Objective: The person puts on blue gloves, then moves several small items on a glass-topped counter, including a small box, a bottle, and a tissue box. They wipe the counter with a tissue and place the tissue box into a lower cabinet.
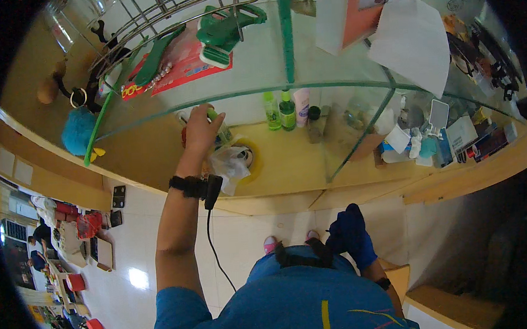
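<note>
My left hand [203,125] reaches under a glass shelf [238,93] and has its fingers around the green cap of a clear bottle [223,133]. Just below it, a crumpled clear plastic bag [230,166] lies by a roll of yellow tape [257,164]. Farther right stand a light green bottle [271,111], a dark green bottle [287,112], a pink tube [302,106] and a dark-capped jar [314,118]. My right hand [348,233], in a blue glove, is low near my waist, bunched around blue cloth-like material; whether it holds something is unclear.
Above, the glass holds a wire rack [173,14], green-handled tools [224,34] and a white paper [410,43]. A blue pompom [77,130] hangs at left. Small boxes [463,136] crowd the lower right shelf. A wooden ledge [265,204] edges the cabinet; people are far off at left.
</note>
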Demonstrator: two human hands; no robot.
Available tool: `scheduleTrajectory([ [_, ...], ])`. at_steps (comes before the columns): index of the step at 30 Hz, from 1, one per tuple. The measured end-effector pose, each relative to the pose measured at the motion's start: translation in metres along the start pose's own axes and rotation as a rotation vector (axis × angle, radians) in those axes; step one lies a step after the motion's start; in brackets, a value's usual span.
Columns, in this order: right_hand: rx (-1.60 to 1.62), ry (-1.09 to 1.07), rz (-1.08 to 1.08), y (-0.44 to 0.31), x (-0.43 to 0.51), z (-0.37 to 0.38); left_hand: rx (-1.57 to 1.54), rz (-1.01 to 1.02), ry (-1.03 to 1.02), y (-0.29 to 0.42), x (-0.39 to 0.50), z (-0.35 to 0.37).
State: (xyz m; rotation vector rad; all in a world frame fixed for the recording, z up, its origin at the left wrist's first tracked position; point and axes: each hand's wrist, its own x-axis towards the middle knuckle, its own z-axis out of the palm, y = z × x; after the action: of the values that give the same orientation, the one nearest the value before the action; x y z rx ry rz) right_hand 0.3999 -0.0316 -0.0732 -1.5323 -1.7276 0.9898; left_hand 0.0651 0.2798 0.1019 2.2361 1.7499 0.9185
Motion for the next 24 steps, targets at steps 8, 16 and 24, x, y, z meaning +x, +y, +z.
scheduleTrajectory([
  [8, 0.090, 0.044, 0.092, 0.002, -0.003, 0.001, -0.046, 0.152, 0.035, 0.020, 0.027, 0.000],
  [16, 0.253, 0.190, 0.201, 0.017, -0.024, 0.008, -0.073, 0.214, -0.085, 0.055, 0.035, 0.047],
  [24, 1.390, 0.356, 0.228, 0.034, -0.043, 0.023, -0.131, 0.231, -0.073, 0.057, 0.035, 0.062],
])
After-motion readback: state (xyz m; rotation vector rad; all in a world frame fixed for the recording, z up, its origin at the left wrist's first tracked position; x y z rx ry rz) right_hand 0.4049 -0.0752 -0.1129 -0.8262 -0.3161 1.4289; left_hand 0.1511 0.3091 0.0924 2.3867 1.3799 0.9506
